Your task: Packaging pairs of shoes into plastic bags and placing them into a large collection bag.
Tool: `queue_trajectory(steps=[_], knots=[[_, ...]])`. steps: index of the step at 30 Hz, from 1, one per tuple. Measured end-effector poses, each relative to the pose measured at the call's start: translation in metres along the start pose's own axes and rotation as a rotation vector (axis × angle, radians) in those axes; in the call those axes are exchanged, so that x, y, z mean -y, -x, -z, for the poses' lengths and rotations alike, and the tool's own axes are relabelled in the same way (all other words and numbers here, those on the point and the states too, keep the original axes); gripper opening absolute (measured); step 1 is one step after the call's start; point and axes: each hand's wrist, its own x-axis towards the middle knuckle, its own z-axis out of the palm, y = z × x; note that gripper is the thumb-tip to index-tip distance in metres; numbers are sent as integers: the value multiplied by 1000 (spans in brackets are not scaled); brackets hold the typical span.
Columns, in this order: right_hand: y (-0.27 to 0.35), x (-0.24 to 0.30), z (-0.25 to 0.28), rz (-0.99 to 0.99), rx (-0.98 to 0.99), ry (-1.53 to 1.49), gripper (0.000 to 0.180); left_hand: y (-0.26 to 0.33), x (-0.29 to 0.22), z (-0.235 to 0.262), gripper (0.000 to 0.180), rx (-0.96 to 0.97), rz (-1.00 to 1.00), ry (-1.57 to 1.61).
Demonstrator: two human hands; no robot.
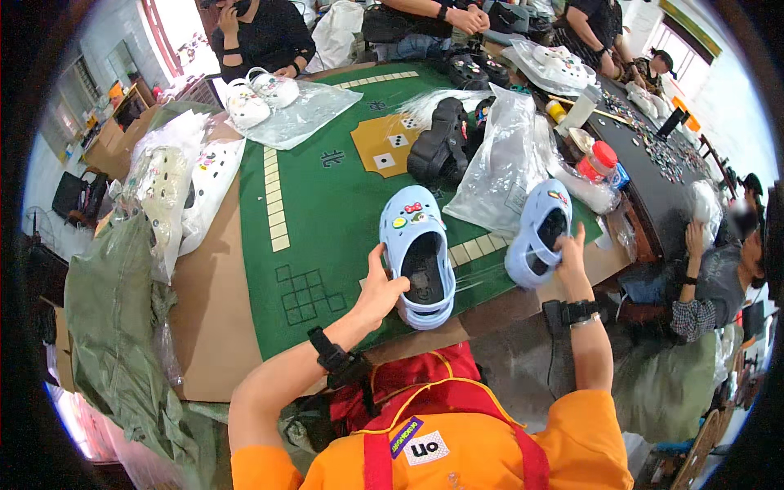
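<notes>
My left hand (pixel 382 286) grips a light blue clog (pixel 394 216) by its left side, thumb over the rim. Small charms, among them a red bow and a yellow round one, sit on its toe. To the right, my right hand (pixel 570 249) is closed on the heel side of a second light blue clog (pixel 536 214), held tilted above the table's edge, with charms on its toe. Ahead of the clogs lie black clogs (pixel 439 145) and a clear plastic bag (pixel 498 167) on the green printed mat (pixel 322 216).
White clogs in bags (pixel 279 88) lie at the far left of the mat, more bagged clogs (pixel 167 184) at the left edge. A red-lidded jar (pixel 598 160) stands at right, beside a dark table strewn with small pieces (pixel 653 139). Several people sit around.
</notes>
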Motion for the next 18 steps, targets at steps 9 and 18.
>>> queue_trajectory(steps=[9,18], knots=[[124,77,-86,160,453,11,86,34,-38,47,83,27,-106,51],[146,-9,-219,167,750,150,81,57,-36,117,62,-331,-180,103]])
